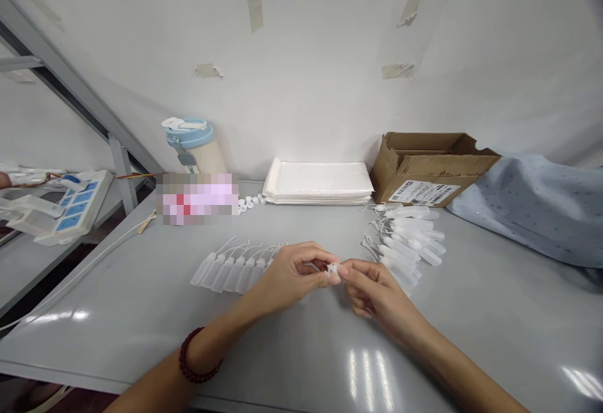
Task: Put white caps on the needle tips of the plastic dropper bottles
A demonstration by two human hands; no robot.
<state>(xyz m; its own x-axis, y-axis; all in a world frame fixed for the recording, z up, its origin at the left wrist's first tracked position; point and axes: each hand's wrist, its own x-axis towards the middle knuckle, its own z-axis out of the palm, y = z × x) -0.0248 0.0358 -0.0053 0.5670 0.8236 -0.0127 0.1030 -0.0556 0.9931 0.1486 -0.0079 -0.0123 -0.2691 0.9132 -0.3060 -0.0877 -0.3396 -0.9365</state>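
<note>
As left hand (294,275) and right hand (374,284) pinch a white piece (333,268) below frame centre, its smallness could cause slipping.

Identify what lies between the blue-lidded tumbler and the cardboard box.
In the head view, a stack of white packets, with small white round pieces by its left end, lies between the tumbler and the cardboard box.

Blue-lidded tumbler (196,144), power strip (78,207), probably bluish cloth (534,205).

Left hand (294,275) and right hand (374,287) pinch close together.
</note>
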